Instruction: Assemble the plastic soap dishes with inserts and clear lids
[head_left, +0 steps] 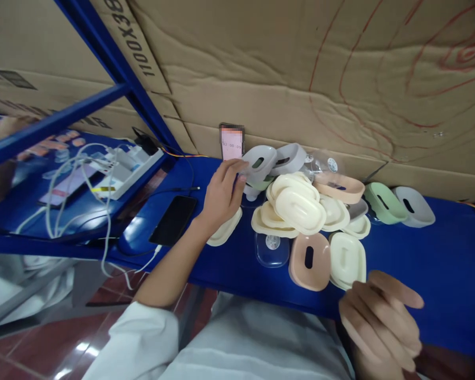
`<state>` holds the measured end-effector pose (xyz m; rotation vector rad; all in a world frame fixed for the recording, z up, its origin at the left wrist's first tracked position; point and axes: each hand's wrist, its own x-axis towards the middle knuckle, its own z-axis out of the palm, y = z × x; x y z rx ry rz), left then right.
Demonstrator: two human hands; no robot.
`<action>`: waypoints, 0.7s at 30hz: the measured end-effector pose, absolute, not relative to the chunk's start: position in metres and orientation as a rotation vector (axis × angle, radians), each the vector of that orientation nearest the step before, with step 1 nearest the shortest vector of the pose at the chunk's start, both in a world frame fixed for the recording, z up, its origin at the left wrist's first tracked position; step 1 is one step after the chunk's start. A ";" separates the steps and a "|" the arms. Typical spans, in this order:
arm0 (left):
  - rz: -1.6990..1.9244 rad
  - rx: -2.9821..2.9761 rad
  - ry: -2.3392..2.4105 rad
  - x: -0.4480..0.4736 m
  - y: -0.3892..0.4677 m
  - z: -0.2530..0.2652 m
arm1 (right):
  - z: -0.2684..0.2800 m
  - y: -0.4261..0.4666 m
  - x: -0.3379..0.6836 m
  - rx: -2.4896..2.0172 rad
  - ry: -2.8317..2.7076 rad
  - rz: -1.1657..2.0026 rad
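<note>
Left hand (226, 191), thumb parted from fingers, at grey slotted tray (268, 157); careless nudge risks toppling piled cream lids (301, 210); right hand (382, 323) loosely curled, grip unclear.

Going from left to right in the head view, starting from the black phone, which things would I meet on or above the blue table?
Black phone, left hand, clear container, nearest peach dish, nearest cream piece, rightmost grey dish. Overlapping things are left out.

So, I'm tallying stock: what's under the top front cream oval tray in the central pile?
Under that cream oval tray, other cream oval trays show at its left and far edges. What lies beneath its middle is covered, so their number can't be told.
</note>
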<state>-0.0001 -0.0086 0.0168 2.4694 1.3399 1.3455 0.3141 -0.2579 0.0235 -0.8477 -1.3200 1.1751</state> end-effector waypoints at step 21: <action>0.651 2.736 0.936 0.024 -0.173 -0.043 | -0.029 -0.226 0.290 -1.373 -2.195 -0.002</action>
